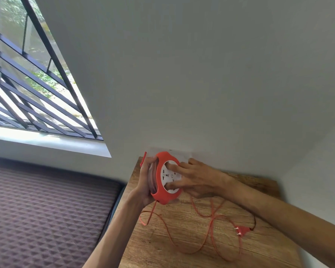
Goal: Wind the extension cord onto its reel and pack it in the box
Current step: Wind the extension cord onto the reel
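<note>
Left hand wrapped around the left edge of the reel, fingers curled over the rim, thumb behind; firm hold, reel lifted just above the worktop and tilted, face turned to the right. Right hand spread half open against the reel's white face, fingertips pressed on the disc, nothing clasped inside the palm. Both forearms bare, reaching in from the near edge.

Reel: round, orange plastic shell with a wavy, lobed rim; white circular centre with small socket holes and dark marks. Some turns of cord visible in the groove under the left hand's fingers. A thin orange tab sticking up at the far left of the reel.

Cord: thin, orange, loose, running from the bottom of the reel in slack loops over the near and right part of the worktop, crossing itself once. Plug: orange, flat, two pale pins, lying on the right side of the worktop, well apart from the reel.

Worktop: wood-grain, brown, matte, set in a corner of plain grey-white walls. To the left, a mattress with a quilted brown diamond pattern. Far left, a window with dark metal bars, greenery beyond.
</note>
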`<state>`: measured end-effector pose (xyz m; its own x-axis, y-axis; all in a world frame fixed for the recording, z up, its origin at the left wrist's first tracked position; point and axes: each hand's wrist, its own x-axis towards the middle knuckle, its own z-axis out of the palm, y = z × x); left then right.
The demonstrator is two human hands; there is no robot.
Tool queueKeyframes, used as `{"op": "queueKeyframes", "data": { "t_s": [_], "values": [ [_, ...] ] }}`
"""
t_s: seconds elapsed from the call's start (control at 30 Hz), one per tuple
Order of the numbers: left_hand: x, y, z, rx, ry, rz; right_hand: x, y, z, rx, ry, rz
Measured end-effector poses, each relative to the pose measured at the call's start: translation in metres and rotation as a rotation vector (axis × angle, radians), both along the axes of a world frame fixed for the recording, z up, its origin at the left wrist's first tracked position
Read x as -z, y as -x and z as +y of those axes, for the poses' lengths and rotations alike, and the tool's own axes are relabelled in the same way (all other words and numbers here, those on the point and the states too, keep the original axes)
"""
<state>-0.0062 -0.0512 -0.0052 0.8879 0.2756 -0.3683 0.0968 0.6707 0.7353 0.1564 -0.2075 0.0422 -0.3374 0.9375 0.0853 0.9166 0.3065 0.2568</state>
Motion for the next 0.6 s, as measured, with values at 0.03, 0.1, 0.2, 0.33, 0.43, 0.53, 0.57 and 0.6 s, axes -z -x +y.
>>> {"op": "queueKeyframes", "data": {
  "t_s": [0.03,0.1,0.2,0.33,0.43,0.53,0.57,0.6],
  "values": [
    [-0.003,-0.001,-0.002,-0.003,-0.006,-0.008,0.003,0.003,0.0,0.063,-0.005,0.068],
    [-0.01,-0.005,-0.003,-0.014,-0.012,-0.024,0.01,0.014,0.002,0.302,0.028,0.352],
    [-0.014,-0.013,-0.001,-0.055,-0.032,-0.071,0.0,0.024,0.01,0.756,0.297,1.389],
    [-0.013,-0.016,0.001,-0.08,-0.061,-0.098,-0.02,0.022,0.017,0.895,0.498,1.867],
    [-0.012,-0.017,0.002,-0.078,-0.075,-0.089,-0.019,0.027,0.015,0.875,0.275,1.625],
    [-0.01,-0.014,0.002,-0.069,-0.008,-0.09,-0.014,0.025,0.013,0.859,0.082,1.165],
    [-0.009,-0.012,0.002,-0.068,0.001,-0.096,-0.013,0.024,0.012,0.817,0.02,0.97],
    [-0.009,-0.011,0.002,-0.06,0.007,-0.106,-0.01,0.023,0.01,0.728,-0.057,0.789]
  ]
}}
